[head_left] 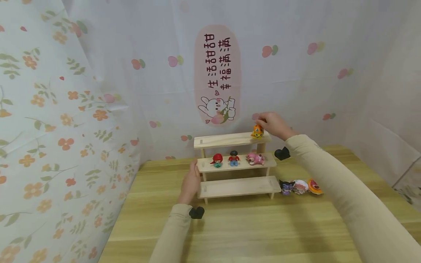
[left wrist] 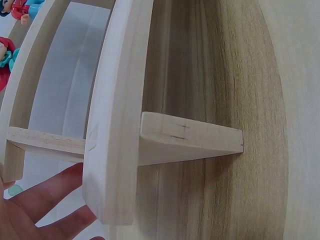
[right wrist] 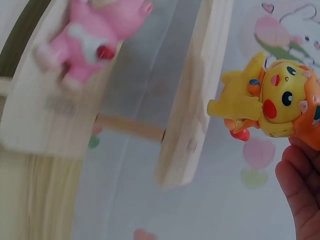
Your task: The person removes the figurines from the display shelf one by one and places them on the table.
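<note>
A small yellow figurine with an orange hood is at the right end of the top tier of a three-tier wooden display shelf. My right hand pinches it by the hood from above. In the right wrist view the yellow figurine has its feet right at the top board. My left hand is at the shelf's left end, its extended fingers touching the boards. On the middle tier are a red-haired figurine, a black-haired figurine in red and blue and a pink bear figurine, which lies on its side.
Right of the shelf, on the wooden table, sit a dark-and-purple figurine, a white-and-pink figurine and an orange round figurine. A printed cloth hangs behind, close to the shelf's back; another flowered cloth hangs at left.
</note>
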`<action>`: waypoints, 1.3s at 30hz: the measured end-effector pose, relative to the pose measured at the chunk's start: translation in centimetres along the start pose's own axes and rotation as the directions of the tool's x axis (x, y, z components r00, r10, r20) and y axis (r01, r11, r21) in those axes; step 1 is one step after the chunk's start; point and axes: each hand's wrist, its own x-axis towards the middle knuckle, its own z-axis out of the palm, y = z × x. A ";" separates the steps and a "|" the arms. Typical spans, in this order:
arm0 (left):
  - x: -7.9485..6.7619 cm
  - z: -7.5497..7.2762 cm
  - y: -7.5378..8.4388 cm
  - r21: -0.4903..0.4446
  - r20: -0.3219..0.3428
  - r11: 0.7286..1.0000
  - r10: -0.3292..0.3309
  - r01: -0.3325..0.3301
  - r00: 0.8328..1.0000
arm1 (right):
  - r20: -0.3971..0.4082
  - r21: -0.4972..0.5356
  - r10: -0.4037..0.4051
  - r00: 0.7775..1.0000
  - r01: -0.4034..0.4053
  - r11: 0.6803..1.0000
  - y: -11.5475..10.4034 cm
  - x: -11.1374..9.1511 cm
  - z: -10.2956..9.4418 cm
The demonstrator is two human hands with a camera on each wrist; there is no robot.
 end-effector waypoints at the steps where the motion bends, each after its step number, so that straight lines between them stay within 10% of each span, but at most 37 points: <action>1: 0.0 0.0 0.0 0.001 -0.004 1.000 0.003 -0.003 1.000 | -0.005 -0.003 0.003 1.000 -0.003 1.000 0.3 -0.3 -0.3; 39: -0.2 -0.1 0.1 0.044 0.008 0.999 0.008 -0.009 1.000 | 0.018 -0.078 0.240 0.971 -0.238 0.968 12.4 -14.8 -4.5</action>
